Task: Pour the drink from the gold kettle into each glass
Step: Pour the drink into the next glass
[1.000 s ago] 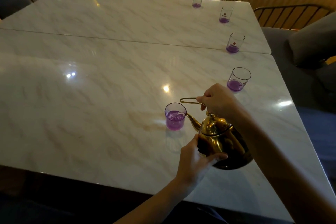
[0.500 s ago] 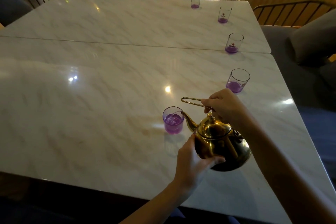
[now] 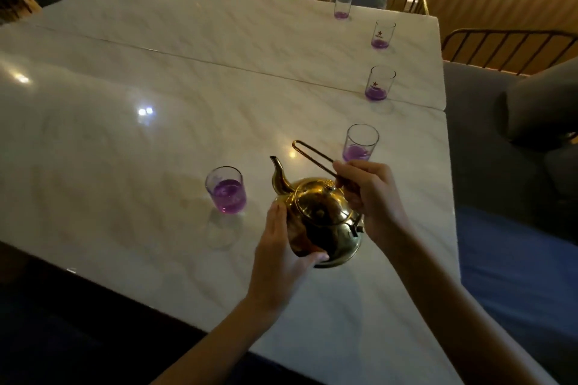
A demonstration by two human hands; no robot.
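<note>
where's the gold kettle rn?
Head view, lower centre: gold kettle is between the left hand, against its body, and the right hand gripping its handle, just right of the fullest glass.

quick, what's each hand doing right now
Left hand: open, straight fingers resting against the shiny gold metal kettle's side.
Right hand: gripping the kettle's thin gold wire handle.

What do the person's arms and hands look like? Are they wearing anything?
The left grip and right grip are bare human hands with slim fingers. No gloves, rings or watch show. The left forearm and right forearm are bare too, with no sleeves in view and no marks visible in the dim yellowish light.
</note>
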